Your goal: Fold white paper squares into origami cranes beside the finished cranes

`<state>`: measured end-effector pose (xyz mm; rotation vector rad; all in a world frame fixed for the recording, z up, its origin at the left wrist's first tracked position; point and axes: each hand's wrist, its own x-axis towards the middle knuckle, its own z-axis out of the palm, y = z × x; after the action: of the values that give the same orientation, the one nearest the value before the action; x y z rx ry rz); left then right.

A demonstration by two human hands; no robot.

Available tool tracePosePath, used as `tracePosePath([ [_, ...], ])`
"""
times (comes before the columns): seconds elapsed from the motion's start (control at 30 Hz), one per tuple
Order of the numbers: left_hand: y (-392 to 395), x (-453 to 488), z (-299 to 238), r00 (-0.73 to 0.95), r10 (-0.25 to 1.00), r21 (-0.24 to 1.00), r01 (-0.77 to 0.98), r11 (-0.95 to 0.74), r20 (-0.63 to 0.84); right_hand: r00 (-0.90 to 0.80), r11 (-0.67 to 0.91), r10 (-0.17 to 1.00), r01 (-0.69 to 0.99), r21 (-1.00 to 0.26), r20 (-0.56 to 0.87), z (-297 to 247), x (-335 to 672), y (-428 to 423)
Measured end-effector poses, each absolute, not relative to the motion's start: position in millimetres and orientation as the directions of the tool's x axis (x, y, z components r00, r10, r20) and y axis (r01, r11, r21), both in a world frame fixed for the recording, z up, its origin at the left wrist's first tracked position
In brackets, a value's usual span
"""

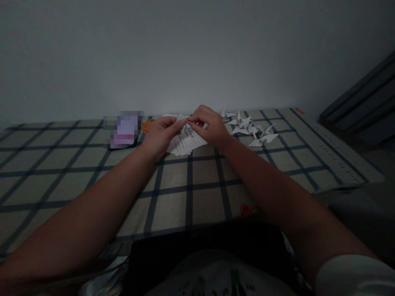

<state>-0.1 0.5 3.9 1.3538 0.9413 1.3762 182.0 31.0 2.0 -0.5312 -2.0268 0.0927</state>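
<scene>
Between my two hands is a small piece of folded white paper, held up over the table. My left hand pinches it from the left with thumb and fingers. From the right, my right hand grips its edge between thumb and fingertips. Under my hands lie printed paper sheets with torn-looking lower edges. Several folded paper cranes lie in a group to the right of my right hand, and one paper crane sits nearest to me. My fingers partly hide the folds.
A checked tablecloth covers the table, which meets a plain wall. A phone with a lit, blurred screen lies left of my hands. Orange patterns show on the cloth. Dark folded fabric hangs at the right.
</scene>
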Motion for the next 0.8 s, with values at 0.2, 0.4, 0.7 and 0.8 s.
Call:
tracePosePath([
  [0.2, 5.2, 1.5, 0.2, 0.028, 0.962, 0.949, -0.172, -0.265, 0.273, -0.387, 0.916, 0.335, 0.346, -0.202, 0.859, 3.1, 181.4, 31.8],
  [0.4, 4.7, 3.7, -1.4, 0.013, 0.965, 0.944, -0.210, -0.255, 0.263, -0.405, 0.914, 0.338, 0.357, -0.193, 0.850, 7.1, 181.4, 27.0],
  [0.7, 3.2, 5.6, -3.3, -0.006, 0.966, 0.940, -0.229, -0.252, 0.257, -0.428, 0.903, 0.385, 0.360, -0.237, 0.818, 6.2, 182.0, 28.5],
  [0.8, 1.6, 6.8, -1.3, 0.027, 0.972, 0.950, -0.220, -0.222, 0.234, -0.439, 0.901, 0.391, 0.363, -0.238, 0.809, 5.0, 183.0, 29.3],
])
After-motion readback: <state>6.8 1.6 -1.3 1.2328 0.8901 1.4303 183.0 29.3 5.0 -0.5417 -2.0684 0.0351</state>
